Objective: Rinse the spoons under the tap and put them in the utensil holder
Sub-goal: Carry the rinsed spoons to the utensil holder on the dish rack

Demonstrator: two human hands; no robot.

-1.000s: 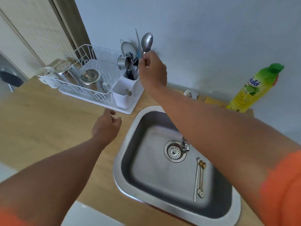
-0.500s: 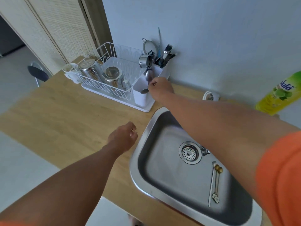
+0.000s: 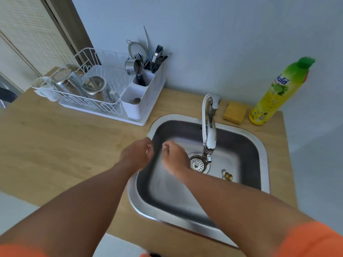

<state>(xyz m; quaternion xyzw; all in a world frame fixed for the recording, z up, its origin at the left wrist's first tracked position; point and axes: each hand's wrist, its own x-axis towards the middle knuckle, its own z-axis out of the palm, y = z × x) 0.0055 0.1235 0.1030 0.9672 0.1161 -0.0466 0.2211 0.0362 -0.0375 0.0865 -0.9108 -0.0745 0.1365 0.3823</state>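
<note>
Your left hand (image 3: 138, 154) and right hand (image 3: 174, 156) hover side by side at the near-left rim of the sink (image 3: 259, 143), both with fingers curled loosely inward and neither holding anything that shows, though motion blur softens the fingertips. Below them the steel sink takes up the right half of the wooden counter (image 3: 61, 145), with the white tap (image 3: 208, 130) arching over the drain (image 3: 197, 164) and no water visibly running. Behind, a white dish rack (image 3: 89, 93) carries steel cups, and the utensil holder (image 3: 137, 97) stands at its right end, its rear compartment packed with forks and other cutlery, its front compartment holding one spoon (image 3: 135, 101) bowl up. A yellow-green bottle of dish soap (image 3: 274, 93) and a yellow sponge (image 3: 234, 112) sit at the back right. The spoons left to rinse (image 3: 228, 175) lie on the sink floor just right of the drain, only their upper ends visible beyond your right forearm; one end looks gold, another pale. Judge them light, stiff and thin, lying flat against wet steel, so likely slick and hard to get a fingertip under. Pinching each along the handle should give the surest grip, and leaves the bowl free for the water.
</note>
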